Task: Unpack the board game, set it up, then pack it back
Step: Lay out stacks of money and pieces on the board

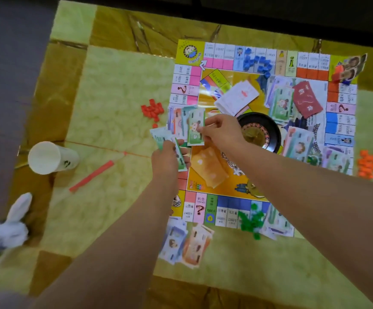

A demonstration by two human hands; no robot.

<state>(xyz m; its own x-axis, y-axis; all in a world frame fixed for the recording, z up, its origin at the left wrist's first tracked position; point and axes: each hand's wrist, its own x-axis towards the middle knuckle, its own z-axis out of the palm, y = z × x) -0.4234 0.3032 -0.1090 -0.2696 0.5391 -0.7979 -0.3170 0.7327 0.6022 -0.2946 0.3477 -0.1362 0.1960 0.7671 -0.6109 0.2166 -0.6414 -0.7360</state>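
**Q:** What lies left of your hands?

**A:** A toy rabbit [9, 226] sits at the table's [114, 97] edge, far left of my left hand [166, 156] and nearer me. A white cup [47, 157] stands beyond the rabbit. A red strip [92, 176] lies flat between the cup and my left hand. Red pieces [152, 109] are heaped just beyond that hand, beside the board's [190, 53] left edge.

**Q:** And the hands themselves?

**A:** My left hand is curled round a fan of notes [160, 138], held over the board's left edge. My right hand [220, 132], just beside it, pinches one green note [195, 128] between thumb and fingertips. Loose notes [177, 121] lie spread on the board under that one.

**Q:** What is to the right?

**A:** Orange cards [207, 166] lie between my forearms. More notes, the near pile [185, 244], lie off the board's near corner, also between my forearms. White cards [236, 98] lie just beyond my right hand. The black wheel [268, 134] sits just right of its wrist, mid-board. Blue pieces [256, 62] crowd the far edge. Green pieces [251, 221] sit on the near edge, beside my right forearm. Red cards [308, 99] lie well right of the hand, among more notes. Orange pieces [368, 163] are heaped off the board's right edge.
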